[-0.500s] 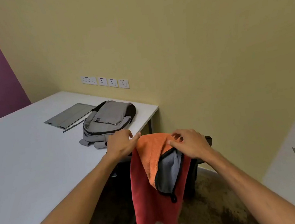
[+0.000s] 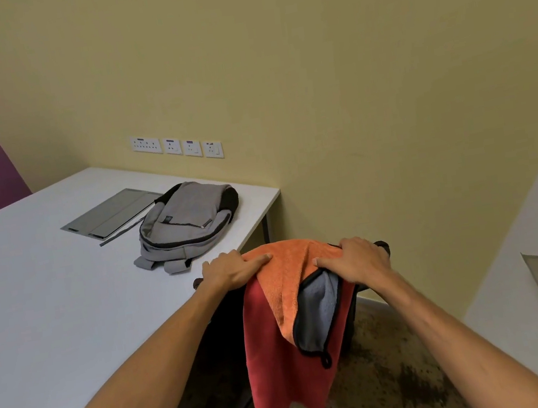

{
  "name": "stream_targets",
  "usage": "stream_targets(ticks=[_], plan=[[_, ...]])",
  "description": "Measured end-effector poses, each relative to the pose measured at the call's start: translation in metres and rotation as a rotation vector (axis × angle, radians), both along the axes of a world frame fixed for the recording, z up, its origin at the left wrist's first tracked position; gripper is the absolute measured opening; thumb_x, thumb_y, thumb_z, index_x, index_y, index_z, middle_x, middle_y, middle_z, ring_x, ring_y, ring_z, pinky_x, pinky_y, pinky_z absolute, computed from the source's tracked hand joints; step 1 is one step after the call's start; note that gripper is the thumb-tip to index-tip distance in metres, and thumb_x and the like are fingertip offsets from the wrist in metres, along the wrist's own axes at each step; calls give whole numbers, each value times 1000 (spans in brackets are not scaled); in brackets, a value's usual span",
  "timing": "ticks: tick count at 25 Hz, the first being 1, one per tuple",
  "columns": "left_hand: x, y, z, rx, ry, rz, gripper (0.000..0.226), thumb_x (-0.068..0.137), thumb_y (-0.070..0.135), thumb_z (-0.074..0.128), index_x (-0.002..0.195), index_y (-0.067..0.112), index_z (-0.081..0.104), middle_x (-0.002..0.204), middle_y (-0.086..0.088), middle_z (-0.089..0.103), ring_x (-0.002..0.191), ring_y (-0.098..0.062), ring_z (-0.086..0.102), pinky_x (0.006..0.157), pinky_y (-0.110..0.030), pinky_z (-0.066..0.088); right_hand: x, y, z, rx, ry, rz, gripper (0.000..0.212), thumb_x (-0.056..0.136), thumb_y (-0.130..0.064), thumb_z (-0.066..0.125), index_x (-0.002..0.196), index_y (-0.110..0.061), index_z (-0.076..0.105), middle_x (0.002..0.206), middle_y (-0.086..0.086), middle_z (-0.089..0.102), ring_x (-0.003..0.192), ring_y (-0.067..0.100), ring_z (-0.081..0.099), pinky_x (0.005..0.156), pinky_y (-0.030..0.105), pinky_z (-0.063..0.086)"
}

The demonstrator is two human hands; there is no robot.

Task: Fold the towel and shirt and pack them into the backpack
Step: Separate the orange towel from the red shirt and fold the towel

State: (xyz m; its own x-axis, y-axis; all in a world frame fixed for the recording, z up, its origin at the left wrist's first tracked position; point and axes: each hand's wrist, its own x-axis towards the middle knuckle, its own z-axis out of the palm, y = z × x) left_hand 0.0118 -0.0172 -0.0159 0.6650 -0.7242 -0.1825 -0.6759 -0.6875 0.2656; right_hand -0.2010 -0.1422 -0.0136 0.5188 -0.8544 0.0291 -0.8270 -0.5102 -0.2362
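Observation:
An orange towel [image 2: 287,280] with a grey underside and black trim hangs over the back of a black chair, on top of a red cloth [image 2: 274,351] that may be the shirt. My left hand [image 2: 232,269] grips the towel's left top edge. My right hand [image 2: 355,261] holds its right top edge, thumb on the fabric. The grey backpack [image 2: 187,222] lies flat and zipped on the white table [image 2: 50,303], beyond my left hand.
A flat grey folder or tablet case [image 2: 113,213] lies on the table left of the backpack. Wall sockets [image 2: 176,146] sit on the yellow wall behind. The black chair [image 2: 353,323] stands on the speckled floor by the table's corner. Another white surface [image 2: 531,288] is at the right.
Both hands have settled lower onto the towel's top edges and spread slightly apart. The towel and the red cloth hang much as before.

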Motion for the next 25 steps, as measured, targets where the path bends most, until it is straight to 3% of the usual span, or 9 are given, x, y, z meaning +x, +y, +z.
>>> stream_targets(ticks=[2,5,9,14,16,18,21,23,25], plan=[[0,-4,-4,-96,270,29,86,76,77,49,128,10,54,131,-12,57,115,-29,56,101,-45,43,3,0,-2,48,7,-30,79,68,-86,41,95,-15,65,102,5,68,95,29,63,76,37,49],[-2,-10,-3,-258,639,75,62,83,46,66,128,6,50,126,-9,55,109,-24,56,93,-35,47,7,4,-1,104,-34,-29,66,72,-82,44,83,-19,59,93,2,66,87,27,62,70,35,47],[-10,-16,0,-400,758,116,33,87,21,66,115,9,55,112,-7,60,97,-19,58,85,-33,47,17,5,1,216,-139,20,40,76,-65,51,69,-26,54,81,-3,65,79,23,62,66,33,45],[-15,-20,10,-650,926,147,35,84,8,66,119,8,59,105,-7,66,96,-21,64,76,-30,52,19,-1,-1,329,-330,41,31,76,-50,60,61,-23,53,61,-8,58,63,15,57,56,30,40],[-19,-19,24,-762,974,125,38,81,2,67,118,9,60,106,-8,67,97,-22,65,74,-30,52,18,-5,5,317,-414,-17,38,78,-57,55,66,-21,58,67,-6,62,69,17,60,63,33,45],[-23,-17,40,-847,985,90,36,77,-3,66,110,13,63,105,-7,68,97,-23,65,73,-29,52,20,-12,17,380,-518,-109,59,79,-74,41,77,-19,63,78,0,66,81,22,62,76,39,49],[-28,-12,61,-906,993,2,33,68,-3,67,94,18,67,98,-4,69,96,-23,65,79,-33,52,31,-18,40,834,-715,-29,90,69,-92,33,118,-22,62,114,4,66,108,22,60,98,41,45],[-27,-8,73,-923,1000,-55,36,60,1,68,91,18,68,98,-6,70,98,-26,66,85,-40,54,38,-12,55,1052,-919,100,73,77,-80,43,124,-27,58,120,2,66,112,19,62,101,40,44],[-22,-3,86,-944,992,-65,37,57,1,67,92,16,67,98,-8,69,97,-29,66,84,-42,55,44,-6,67,1101,-1057,157,56,84,-64,53,120,-23,59,116,4,69,107,19,66,93,36,49]])
